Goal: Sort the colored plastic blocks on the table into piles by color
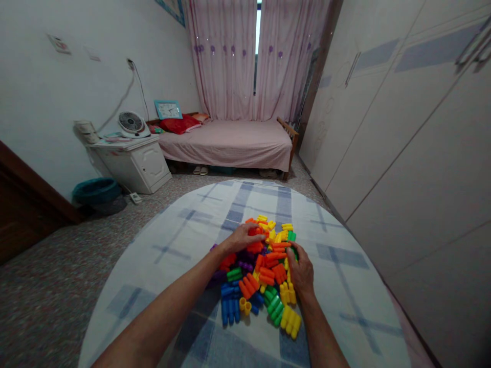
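A loose pile of plastic building blocks in several colours lies on the table before me. My left hand point(244, 237) rests over the pile's upper left, fingers stretched across red-orange blocks point(254, 248). At the right side my right hand point(301, 267) touches the pile, its thumb apart from the fingers, beside an orange block point(281, 246) and partly hidden green ones. Closer to me lie a blue block point(230, 311), a green block point(273, 306) and a yellow block point(290, 322). Purple blocks point(245, 261) show beneath my left wrist.
The round table wears a blue-and-white checked cloth point(161, 286). Beyond it stands a bed point(230, 140) with a pink cover. A white cabinet point(134, 163) with a fan point(132, 124) and a bin point(97, 191) are at left; a wardrobe point(402, 128) lines the right.
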